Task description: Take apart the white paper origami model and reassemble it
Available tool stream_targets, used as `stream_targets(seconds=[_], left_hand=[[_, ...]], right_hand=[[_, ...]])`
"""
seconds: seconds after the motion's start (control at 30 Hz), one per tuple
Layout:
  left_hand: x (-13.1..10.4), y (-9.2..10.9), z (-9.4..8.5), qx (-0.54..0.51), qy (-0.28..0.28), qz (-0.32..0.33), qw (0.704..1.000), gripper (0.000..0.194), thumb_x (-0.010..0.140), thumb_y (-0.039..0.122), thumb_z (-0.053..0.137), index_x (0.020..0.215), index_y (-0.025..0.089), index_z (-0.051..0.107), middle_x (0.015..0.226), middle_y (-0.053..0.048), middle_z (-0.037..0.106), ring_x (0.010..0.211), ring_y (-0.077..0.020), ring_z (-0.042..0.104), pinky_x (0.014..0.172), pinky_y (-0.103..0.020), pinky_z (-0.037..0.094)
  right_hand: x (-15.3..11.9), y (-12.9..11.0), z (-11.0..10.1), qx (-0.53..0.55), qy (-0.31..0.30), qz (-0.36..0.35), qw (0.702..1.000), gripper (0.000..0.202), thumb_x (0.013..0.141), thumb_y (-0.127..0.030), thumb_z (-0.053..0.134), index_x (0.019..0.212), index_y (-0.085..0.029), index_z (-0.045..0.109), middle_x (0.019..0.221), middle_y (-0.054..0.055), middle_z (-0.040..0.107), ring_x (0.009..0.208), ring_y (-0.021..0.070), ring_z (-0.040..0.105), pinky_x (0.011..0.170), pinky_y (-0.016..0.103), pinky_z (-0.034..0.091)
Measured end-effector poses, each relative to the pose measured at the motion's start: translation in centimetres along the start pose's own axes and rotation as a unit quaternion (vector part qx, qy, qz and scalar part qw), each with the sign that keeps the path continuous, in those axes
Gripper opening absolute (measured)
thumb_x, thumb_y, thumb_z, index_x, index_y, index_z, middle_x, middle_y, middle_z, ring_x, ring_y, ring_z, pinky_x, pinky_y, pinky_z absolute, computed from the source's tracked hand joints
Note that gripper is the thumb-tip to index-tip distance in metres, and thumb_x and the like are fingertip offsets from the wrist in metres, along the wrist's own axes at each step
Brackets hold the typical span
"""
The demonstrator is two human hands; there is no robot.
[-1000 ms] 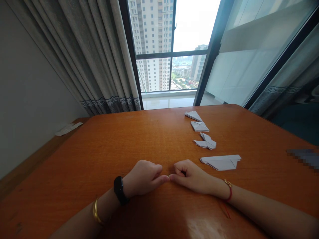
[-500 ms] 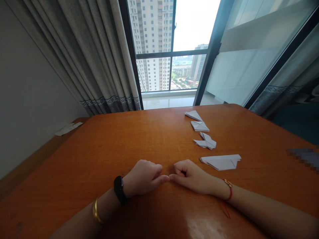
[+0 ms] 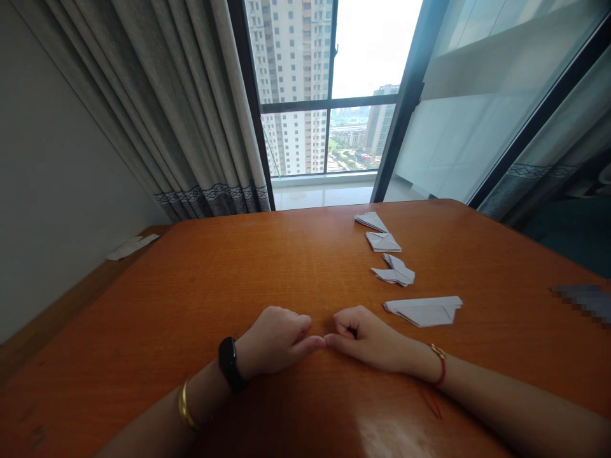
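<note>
My left hand (image 3: pixel 281 340) rests on the wooden table (image 3: pixel 238 267) in a loose fist, holding nothing. My right hand (image 3: pixel 365 338) lies opposite it, fingers curled in and likewise without anything in it. The two thumb tips meet between them. Just beyond my right hand is a long folded white paper (image 3: pixel 424 312). Farther back come a folded paper with pointed arms (image 3: pixel 395 271), a flat folded paper with creased flaps (image 3: pixel 383 242), and a narrow wedge of folded paper (image 3: pixel 371 221).
A white paper sheet (image 3: pixel 132 247) lies on a ledge by the left wall. Grey curtains (image 3: pixel 191 114) hang behind the table, next to a framed window (image 3: pixel 329 102). At the right edge a dark pixelated patch (image 3: pixel 585 302) hides something.
</note>
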State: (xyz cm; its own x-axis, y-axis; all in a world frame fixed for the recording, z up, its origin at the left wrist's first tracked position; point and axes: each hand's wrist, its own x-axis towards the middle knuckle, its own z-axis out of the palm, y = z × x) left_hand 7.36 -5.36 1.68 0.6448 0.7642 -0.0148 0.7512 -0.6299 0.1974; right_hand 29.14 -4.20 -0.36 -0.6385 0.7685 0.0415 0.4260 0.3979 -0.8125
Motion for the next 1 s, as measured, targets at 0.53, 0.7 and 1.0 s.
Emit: stream_targets(seconds=[0.53,0.7,1.0], left_hand=[[0.12,-0.07,0.05,0.002,0.003,0.002,1.0,0.046,0.095,0.054,0.035,0.068,0.019,0.049,0.065,0.0,0.062,0.056,-0.0152,0.053,0.051,-0.028,0.02],[0.04,0.01,-0.09,0.004,0.0,-0.001,1.0,0.048,0.095,0.055,0.034,0.067,0.019,0.049,0.064,-0.001,0.062,0.056,-0.0154,0.053,0.051,-0.027,0.02],[0.09,-0.05,-0.01,0.005,-0.006,-0.003,1.0,0.046,0.094,0.055,0.036,0.068,0.02,0.05,0.066,-0.001,0.063,0.057,-0.016,0.055,0.052,-0.028,0.021]], right_hand=[[0.06,0.02,0.01,0.001,0.0,0.003,1.0,0.043,0.084,-0.032,0.059,0.055,-0.018,0.032,0.053,-0.007,0.033,0.053,0.0073,0.029,0.05,0.022,0.025],[0.01,0.16,-0.02,0.007,-0.002,-0.004,1.0,0.043,0.085,-0.032,0.059,0.055,-0.018,0.032,0.054,-0.007,0.034,0.054,0.0073,0.03,0.05,0.022,0.025],[-0.1,-0.31,-0.27,-0.014,0.016,-0.02,1.0,0.043,0.084,-0.031,0.059,0.054,-0.018,0.031,0.052,-0.007,0.034,0.052,0.0072,0.029,0.049,0.022,0.024]])
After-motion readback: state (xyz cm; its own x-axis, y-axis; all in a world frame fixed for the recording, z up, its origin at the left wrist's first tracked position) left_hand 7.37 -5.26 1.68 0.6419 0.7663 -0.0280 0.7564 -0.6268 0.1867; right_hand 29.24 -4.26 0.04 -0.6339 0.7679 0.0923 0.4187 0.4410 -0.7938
